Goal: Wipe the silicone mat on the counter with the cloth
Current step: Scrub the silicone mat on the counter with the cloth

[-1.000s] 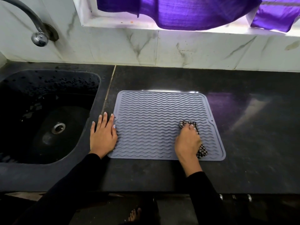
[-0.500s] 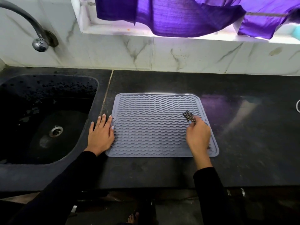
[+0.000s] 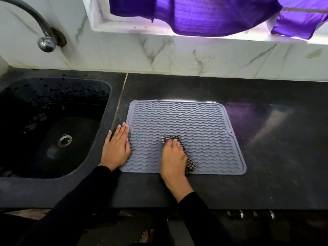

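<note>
No text, label, brand, number or sign can be read anywhere in the frame. The silicone mat [image 3: 184, 128] at the centre carries only wavy ridges, and the cloth [image 3: 190, 166] on it shows just a checked weave.

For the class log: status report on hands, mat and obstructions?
Left hand flat, pinning mat edge. Right hand grips cloth on mat. Nothing obstructing.
</note>
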Tool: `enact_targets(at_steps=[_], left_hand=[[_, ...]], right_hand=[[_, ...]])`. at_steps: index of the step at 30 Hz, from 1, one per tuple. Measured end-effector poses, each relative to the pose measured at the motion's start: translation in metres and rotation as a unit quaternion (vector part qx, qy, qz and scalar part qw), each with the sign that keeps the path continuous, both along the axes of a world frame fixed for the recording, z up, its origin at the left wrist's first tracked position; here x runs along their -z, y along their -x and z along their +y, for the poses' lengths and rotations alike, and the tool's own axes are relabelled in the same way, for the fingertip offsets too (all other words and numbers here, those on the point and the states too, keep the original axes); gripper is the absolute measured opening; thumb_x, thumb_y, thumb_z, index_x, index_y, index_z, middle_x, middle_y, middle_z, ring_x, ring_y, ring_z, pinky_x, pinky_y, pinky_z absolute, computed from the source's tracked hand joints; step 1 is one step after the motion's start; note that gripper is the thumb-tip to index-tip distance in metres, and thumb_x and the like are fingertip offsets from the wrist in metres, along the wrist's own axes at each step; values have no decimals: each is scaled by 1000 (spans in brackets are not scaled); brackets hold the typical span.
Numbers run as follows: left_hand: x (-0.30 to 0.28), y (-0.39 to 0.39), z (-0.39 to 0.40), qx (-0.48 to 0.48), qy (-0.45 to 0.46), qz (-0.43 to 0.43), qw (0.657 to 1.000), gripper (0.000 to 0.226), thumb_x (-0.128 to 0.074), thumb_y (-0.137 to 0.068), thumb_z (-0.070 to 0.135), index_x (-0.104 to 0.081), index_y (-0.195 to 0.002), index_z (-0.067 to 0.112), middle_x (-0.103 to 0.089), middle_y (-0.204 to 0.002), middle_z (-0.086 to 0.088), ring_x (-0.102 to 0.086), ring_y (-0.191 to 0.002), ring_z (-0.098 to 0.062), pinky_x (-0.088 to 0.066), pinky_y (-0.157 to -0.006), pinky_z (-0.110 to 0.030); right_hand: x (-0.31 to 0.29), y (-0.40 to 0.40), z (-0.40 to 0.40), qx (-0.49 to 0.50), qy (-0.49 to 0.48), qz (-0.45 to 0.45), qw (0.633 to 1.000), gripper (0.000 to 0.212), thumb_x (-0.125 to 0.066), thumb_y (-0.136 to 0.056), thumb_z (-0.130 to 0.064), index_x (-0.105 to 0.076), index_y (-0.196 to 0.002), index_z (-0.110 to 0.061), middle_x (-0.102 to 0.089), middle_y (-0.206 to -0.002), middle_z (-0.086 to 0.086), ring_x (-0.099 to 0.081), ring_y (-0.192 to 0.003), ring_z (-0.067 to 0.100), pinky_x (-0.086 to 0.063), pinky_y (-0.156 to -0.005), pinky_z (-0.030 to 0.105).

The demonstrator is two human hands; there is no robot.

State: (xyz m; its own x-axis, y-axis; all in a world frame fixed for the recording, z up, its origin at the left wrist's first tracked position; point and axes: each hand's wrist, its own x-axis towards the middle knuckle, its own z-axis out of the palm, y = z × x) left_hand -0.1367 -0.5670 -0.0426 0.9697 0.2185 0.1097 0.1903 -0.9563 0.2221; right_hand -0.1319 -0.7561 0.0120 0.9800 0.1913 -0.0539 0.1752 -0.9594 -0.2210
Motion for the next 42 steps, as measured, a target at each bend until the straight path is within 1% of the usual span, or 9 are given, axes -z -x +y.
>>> enact_targets(at_steps=[3, 7, 11, 16, 23, 30, 34, 39, 42], left_hand=[[-1, 0, -1, -3, 5, 2, 1000, 76, 1, -80, 40, -21, -147, 14, -19, -156, 1, -14, -144, -12, -3, -117, -36], [0, 0, 1, 1, 3, -3, 1000, 77, 2, -80, 40, -24, -147, 13, -22, -155, -1, -17, -144, -14, -6, -117, -38], [0, 1, 3, 6, 25, -10, 1000, 76, 0, -81, 43, -25, -147, 14, -22, -155, 1, -17, -143, -13, -5, -116, -36], [-1, 2, 3, 4, 37, -15, 999, 76, 1, -80, 43, -26, -146, 16, -22, -155, 2, -17, -143, -11, -4, -116, -33], [0, 1, 2, 2, 25, -20, 999, 75, 1, -81, 41, -24, -147, 15, -21, -155, 2, -17, -143, -11, -3, -116, -33], [1, 0, 1, -4, 22, -9, 1000, 71, -1, -83, 38, -21, -148, 16, -18, -156, 3, -12, -144, -9, 0, -116, -32], [2, 1, 4, 5, 21, -10, 1000, 77, 4, -80, 41, -20, -148, 15, -18, -156, 2, -13, -144, -11, 0, -116, -32], [-2, 0, 9, 16, 61, -5, 998, 73, -1, -83, 42, -25, -147, 15, -22, -155, 2, -15, -144, -11, -1, -116, -33], [-11, -6, 10, 6, 69, -31, 997, 68, -11, -84, 40, -40, -140, 12, -38, -148, -2, -28, -140, -15, -8, -116, -39]], right_hand=[[-2, 10, 21, -48, -45, 8, 998, 50, -45, -93, -7, -31, -141, -2, -38, -145, 17, -37, -134, 27, -29, -110, 33], [-17, 7, 23, -59, -209, 78, 973, 36, -52, -89, -14, -56, -125, -16, -66, -110, 11, -60, -102, 28, -44, -88, 36], [-34, -18, -8, 77, -476, 211, 850, 15, -54, -88, -9, -67, -80, -8, -61, -74, 7, -54, -76, 20, -40, -68, 32], [-50, -49, -72, 170, -198, -31, 965, 23, -50, -93, -13, -60, -114, -11, -63, -91, 8, -55, -80, 24, -40, -64, 25], [-17, -39, -53, 153, 7, -27, 988, 30, -49, -90, -5, -50, -120, -3, -55, -122, 13, -56, -108, 28, -47, -85, 34], [-6, 4, 30, -34, -34, -5, 999, 52, -50, -90, -3, -34, -140, -5, -42, -142, 14, -46, -126, 26, -40, -101, 35], [-21, 1, 34, -51, -142, 59, 987, 32, -50, -90, -16, -55, -122, -17, -65, -108, 13, -59, -101, 31, -46, -83, 37], [-38, -40, -16, 127, -468, 193, 853, 14, -55, -89, -14, -65, -80, -14, -62, -73, 6, -57, -68, 19, -40, -57, 22], [-49, -58, -56, 156, -338, 14, 928, 15, -51, -92, -18, -65, -89, -14, -63, -79, 8, -57, -71, 21, -35, -58, 23]])
